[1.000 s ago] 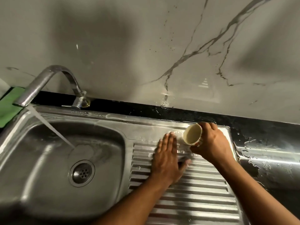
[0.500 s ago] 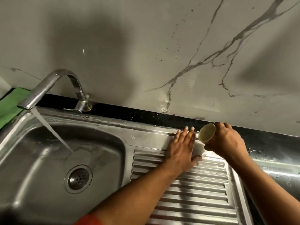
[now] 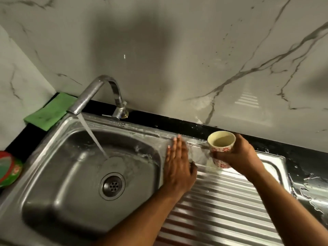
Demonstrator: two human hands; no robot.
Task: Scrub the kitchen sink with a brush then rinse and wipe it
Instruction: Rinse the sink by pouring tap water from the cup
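- left hand (image 3: pixel 178 166): flat, fingers straight, pressing wet sink (image 3: pixel 58 174) rim beside drainboard (image 3: pixel 230 201)
- right hand (image 3: pixel 237 155): gripping floral cup (image 3: pixel 221 148), tilted
- tap (image 3: pixel 99 93) running into basin

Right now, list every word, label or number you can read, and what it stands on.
No text reads clearly.
On cup: red flowers only, no words.
On tub at left edge: pale mark, too blurred to read.
On tap, sink: no brand visible.

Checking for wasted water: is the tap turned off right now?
No, a stream of water runs from the tap into the sink basin.
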